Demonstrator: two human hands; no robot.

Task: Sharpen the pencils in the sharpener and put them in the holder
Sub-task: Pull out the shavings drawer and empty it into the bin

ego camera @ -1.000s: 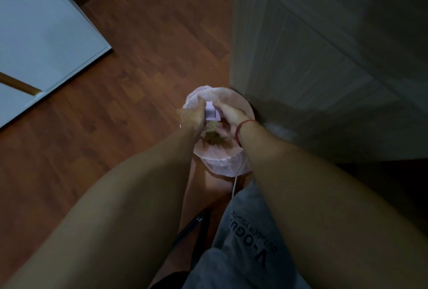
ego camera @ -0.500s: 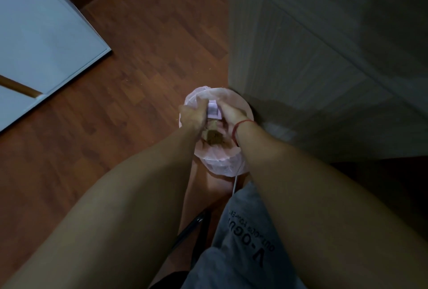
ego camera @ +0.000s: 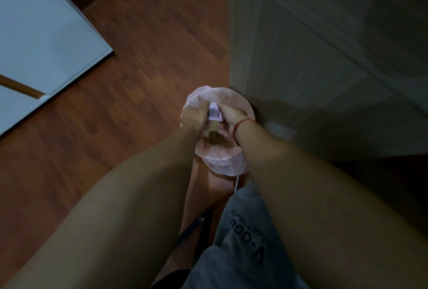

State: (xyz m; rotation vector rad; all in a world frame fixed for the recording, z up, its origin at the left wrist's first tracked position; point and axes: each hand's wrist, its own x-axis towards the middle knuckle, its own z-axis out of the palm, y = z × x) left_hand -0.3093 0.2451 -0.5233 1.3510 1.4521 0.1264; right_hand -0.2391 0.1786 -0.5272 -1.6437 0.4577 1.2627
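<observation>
Both my hands reach down over a small round bin (ego camera: 249, 112) lined with a pink plastic bag, standing on the floor. Between them they hold a small pale purple box, the sharpener's shavings tray (ego camera: 214, 112). My left hand (ego camera: 194, 117) grips its left side and my right hand (ego camera: 231, 118), with a red string at the wrist, grips its right side. Brown shavings (ego camera: 214, 137) lie inside the bin just below the tray. No pencils and no holder are in view.
A tall pale wooden cabinet (ego camera: 312, 57) stands right against the bin. The floor (ego camera: 139, 80) is reddish-brown wood. A white door or panel (ego camera: 41, 34) lies at the upper left. My legs and grey shorts (ego camera: 243, 242) fill the bottom.
Both hands have stayed over the bin with the purple tray, shifting only slightly. The pile of shavings under the tray looks much the same.
</observation>
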